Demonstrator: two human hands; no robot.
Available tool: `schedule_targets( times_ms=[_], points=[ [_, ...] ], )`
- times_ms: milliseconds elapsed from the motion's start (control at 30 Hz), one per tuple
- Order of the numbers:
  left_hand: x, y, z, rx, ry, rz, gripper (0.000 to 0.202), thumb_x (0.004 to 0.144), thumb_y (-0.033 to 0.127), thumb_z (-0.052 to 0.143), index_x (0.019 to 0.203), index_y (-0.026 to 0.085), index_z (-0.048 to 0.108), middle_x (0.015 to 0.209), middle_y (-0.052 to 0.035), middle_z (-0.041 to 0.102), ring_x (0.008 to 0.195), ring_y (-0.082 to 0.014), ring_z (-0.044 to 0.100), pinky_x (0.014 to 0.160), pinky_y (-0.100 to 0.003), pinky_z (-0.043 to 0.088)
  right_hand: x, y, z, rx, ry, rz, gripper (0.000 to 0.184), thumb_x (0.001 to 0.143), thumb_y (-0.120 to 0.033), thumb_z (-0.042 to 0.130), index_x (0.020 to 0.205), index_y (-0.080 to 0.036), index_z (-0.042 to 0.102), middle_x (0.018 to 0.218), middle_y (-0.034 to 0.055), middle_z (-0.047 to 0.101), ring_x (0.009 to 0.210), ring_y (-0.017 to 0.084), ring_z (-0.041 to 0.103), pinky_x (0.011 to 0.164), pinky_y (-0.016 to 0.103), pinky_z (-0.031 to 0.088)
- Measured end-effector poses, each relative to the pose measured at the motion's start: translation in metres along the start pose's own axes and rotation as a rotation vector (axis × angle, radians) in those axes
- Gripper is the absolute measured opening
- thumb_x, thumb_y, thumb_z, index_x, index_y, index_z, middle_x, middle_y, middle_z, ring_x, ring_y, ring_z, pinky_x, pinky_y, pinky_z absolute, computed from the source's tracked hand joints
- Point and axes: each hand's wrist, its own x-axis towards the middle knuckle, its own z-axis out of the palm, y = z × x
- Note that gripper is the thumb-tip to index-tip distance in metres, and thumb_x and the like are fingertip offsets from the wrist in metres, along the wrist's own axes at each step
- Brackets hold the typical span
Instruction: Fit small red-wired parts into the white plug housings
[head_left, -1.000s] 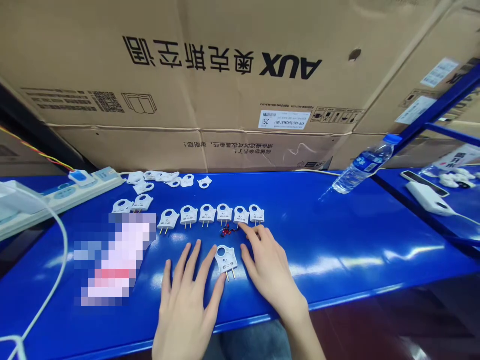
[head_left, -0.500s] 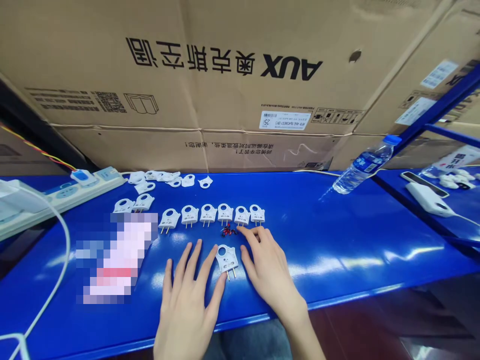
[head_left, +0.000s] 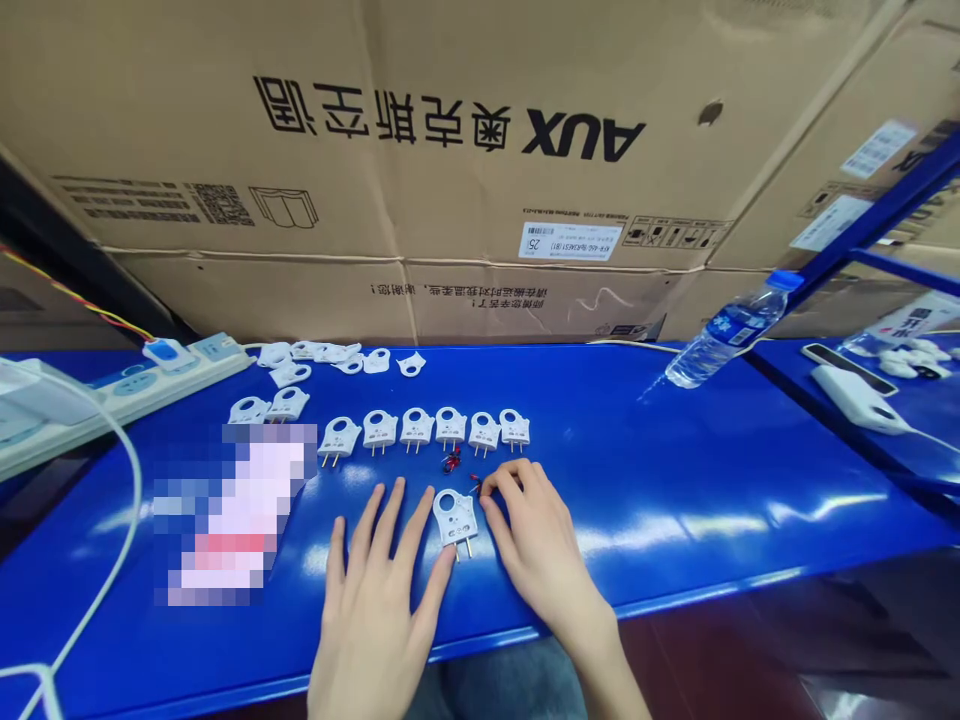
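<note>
A white plastic plug housing (head_left: 457,520) with a round hole and two metal prongs lies on the blue table between my hands. My left hand (head_left: 382,580) rests with fingers spread, its thumb and index finger at the housing's left side. On the other side my right hand (head_left: 536,530) is closed in a pinch, thumb and index fingertip together on a small red and black wired part (head_left: 475,485) beside the housing's upper right edge. A little pile of similar red and black parts (head_left: 451,460) lies just beyond. Behind it stretches a row of several white plug housings (head_left: 416,427).
White cover pieces (head_left: 376,361) lie at the back left near a power strip (head_left: 180,365). A white cable (head_left: 135,480) loops along the left. A water bottle (head_left: 731,330) stands at the back right, before a large cardboard box (head_left: 450,200).
My right hand has drawn back from the pile toward the near housing, bringing a small red and black part with it. My left hand has stayed in place.
</note>
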Motion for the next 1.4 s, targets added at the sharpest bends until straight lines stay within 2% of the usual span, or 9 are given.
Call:
schedule_targets(
  times_ms=[167,333,500,800,967,1133,1267,1400],
  points=[
    [0.0016,0.0009,0.0005,-0.013,-0.002,-0.019,0.051,0.103,0.05,0.044,0.15,0.033,0.054,0.16,-0.0063,0.052,0.151,-0.032,0.043,0.124,-0.064,0.028,-0.0022,0.0011,-0.0001,0.049,0.045,0.02,0.018,0.109,-0.022,0.04,0.102,-0.024,0.056,0.1,0.0044,0.066,0.092,0.022,0.062,0.082,0.037,0.05],
    [0.0057,0.0044,0.0007,-0.045,0.005,-0.069,0.051,0.1,0.055,0.05,0.144,0.033,0.059,0.158,-0.0081,0.054,0.15,-0.0336,0.043,0.124,-0.066,0.027,-0.0026,0.0007,-0.0018,0.171,0.045,0.025,0.015,0.109,-0.023,0.043,0.101,-0.023,0.056,0.094,0.002,0.067,0.087,0.019,0.064,0.076,0.031,0.049],
    [0.0091,0.0059,-0.0009,-0.115,0.005,-0.1,0.041,0.1,0.051,0.05,0.134,0.034,0.066,0.156,-0.0062,0.056,0.149,-0.0332,0.044,0.123,-0.069,0.026,-0.003,-0.0027,-0.0037,0.223,-0.002,-0.033,0.013,0.107,-0.023,0.048,0.099,-0.024,0.058,0.096,0.0014,0.068,0.088,0.019,0.062,0.08,0.032,0.049],
    [0.009,0.006,0.0026,-0.227,0.039,-0.125,0.028,0.101,0.043,0.051,0.114,0.032,0.073,0.147,-0.005,0.063,0.145,-0.0314,0.05,0.126,-0.069,0.02,-0.0031,-0.0031,-0.0015,0.269,0.006,-0.063,0.015,0.106,-0.02,0.049,0.112,-0.021,0.063,0.102,0.0048,0.07,0.093,0.021,0.064,0.084,0.037,0.052],
    [0.0064,0.0041,0.0033,-0.275,0.1,-0.065,0.025,0.102,0.039,0.053,0.121,0.034,0.069,0.142,-0.0033,0.067,0.14,-0.0283,0.055,0.127,-0.065,0.019,-0.0036,-0.0025,-0.0025,0.262,-0.024,-0.118,0.018,0.106,-0.019,0.049,0.114,-0.023,0.065,0.107,0.0048,0.069,0.098,0.021,0.064,0.086,0.035,0.053],
    [0.0054,0.0046,0.0012,-0.339,0.115,-0.003,0.028,0.104,0.033,0.052,0.129,0.035,0.063,0.135,-0.0002,0.072,0.129,-0.0245,0.064,0.124,-0.058,0.03,-0.0056,-0.0032,-0.004,0.282,-0.034,-0.156,0.023,0.107,-0.018,0.049,0.118,-0.025,0.067,0.109,0.0057,0.068,0.1,0.021,0.065,0.089,0.036,0.055],
    [0.0057,0.005,0.0008,-0.359,0.131,0.039,0.029,0.104,0.03,0.053,0.131,0.035,0.061,0.124,0.0017,0.077,0.12,-0.023,0.069,0.122,-0.055,0.033,-0.0059,-0.0042,-0.004,0.337,-0.029,-0.131,0.021,0.105,-0.018,0.051,0.121,-0.024,0.062,0.107,0.0045,0.069,0.095,0.019,0.066,0.087,0.034,0.055],
    [0.0051,0.0051,0.0002,-0.359,0.146,0.045,0.028,0.104,0.03,0.054,0.13,0.034,0.061,0.121,0.0026,0.078,0.116,-0.0217,0.071,0.121,-0.053,0.034,-0.0057,-0.0043,-0.0017,0.35,-0.017,-0.097,0.025,0.099,-0.016,0.056,0.123,-0.021,0.057,0.098,0.0027,0.069,0.088,0.019,0.066,0.081,0.033,0.057]
  ],
)
